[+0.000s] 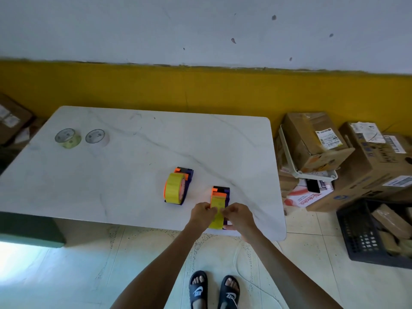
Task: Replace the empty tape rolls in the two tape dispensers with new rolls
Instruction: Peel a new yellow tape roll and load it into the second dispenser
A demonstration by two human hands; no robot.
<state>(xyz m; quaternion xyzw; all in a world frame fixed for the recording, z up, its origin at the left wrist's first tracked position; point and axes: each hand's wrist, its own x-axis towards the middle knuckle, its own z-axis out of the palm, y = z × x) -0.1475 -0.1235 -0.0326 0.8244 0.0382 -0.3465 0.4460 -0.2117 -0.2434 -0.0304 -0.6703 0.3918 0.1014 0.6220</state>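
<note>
Two orange-and-purple tape dispensers stand on the white marble table (124, 175). The left dispenser (178, 188) carries a full yellow roll and nobody touches it. The right dispenser (219, 204) sits at the table's near edge with a yellow roll (217, 210) in it. My left hand (201, 214) pinches the roll's left side. My right hand (238, 216) pinches its right side, fingertips nearly meeting over the tape. Two nearly empty tape rolls lie at the far left: a yellowish one (68, 138) and a pale one (97, 137).
Cardboard boxes (316, 139) are stacked on the floor right of the table, with a white rack (289, 161) and a black crate (374, 233). More boxes (13, 119) sit at far left. A dark bench (29, 228) stands near left. A white cable (245, 275) runs by my feet.
</note>
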